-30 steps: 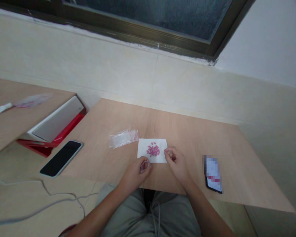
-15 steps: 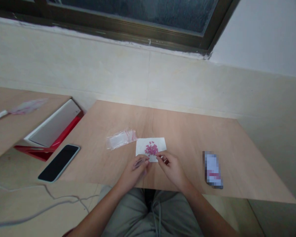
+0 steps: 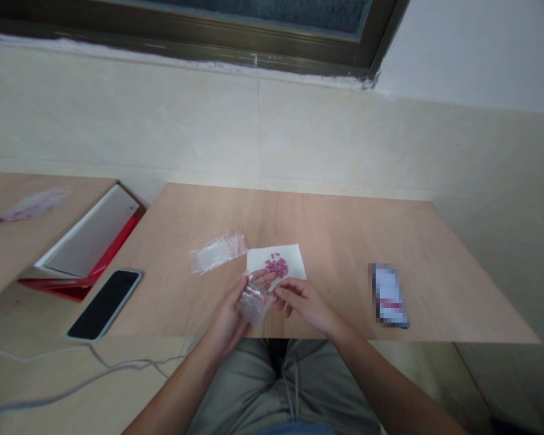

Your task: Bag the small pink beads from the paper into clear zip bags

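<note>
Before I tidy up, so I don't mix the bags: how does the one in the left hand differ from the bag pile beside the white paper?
The held bag is up in the left hand, while the bag pile lies on the table left of the white paper. The held bag looks rumpled; the bag pile lies flatter. Both look like clear plastic with touches of pink.

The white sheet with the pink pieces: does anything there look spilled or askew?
Nothing looks spilled: the pink pieces sit clustered on the white sheet. The sheet lies slightly askew, its far edge not parallel to that of the wooden tabletop.
</note>
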Demonstrator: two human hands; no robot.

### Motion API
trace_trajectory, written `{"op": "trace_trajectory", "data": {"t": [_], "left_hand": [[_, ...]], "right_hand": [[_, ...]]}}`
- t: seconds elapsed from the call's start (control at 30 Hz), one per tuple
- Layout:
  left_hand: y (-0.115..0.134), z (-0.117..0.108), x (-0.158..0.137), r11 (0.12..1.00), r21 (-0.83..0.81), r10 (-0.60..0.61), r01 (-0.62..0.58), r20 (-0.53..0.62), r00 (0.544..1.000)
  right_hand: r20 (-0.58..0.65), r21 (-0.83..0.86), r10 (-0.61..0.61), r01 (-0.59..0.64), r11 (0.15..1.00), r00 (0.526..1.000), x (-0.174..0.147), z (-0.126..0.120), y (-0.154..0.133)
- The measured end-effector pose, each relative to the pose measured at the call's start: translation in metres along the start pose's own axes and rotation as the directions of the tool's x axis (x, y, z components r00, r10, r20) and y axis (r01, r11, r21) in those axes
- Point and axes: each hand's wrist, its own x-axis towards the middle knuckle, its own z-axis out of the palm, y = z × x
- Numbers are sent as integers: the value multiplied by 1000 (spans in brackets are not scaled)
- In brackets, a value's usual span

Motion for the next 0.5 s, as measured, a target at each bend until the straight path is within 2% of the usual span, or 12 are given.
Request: {"op": "trace_trajectory", "data": {"t": [0.27, 0.5], "left_hand": [[-3, 3, -5, 998, 65, -30, 27, 49, 998], [-6, 0, -2, 996, 90, 11, -16, 56, 998]], "right_hand": [[115, 59, 61, -68, 996, 991, -5, 13, 1], [135, 61, 75, -83, 995, 988, -4, 17, 4]]}}
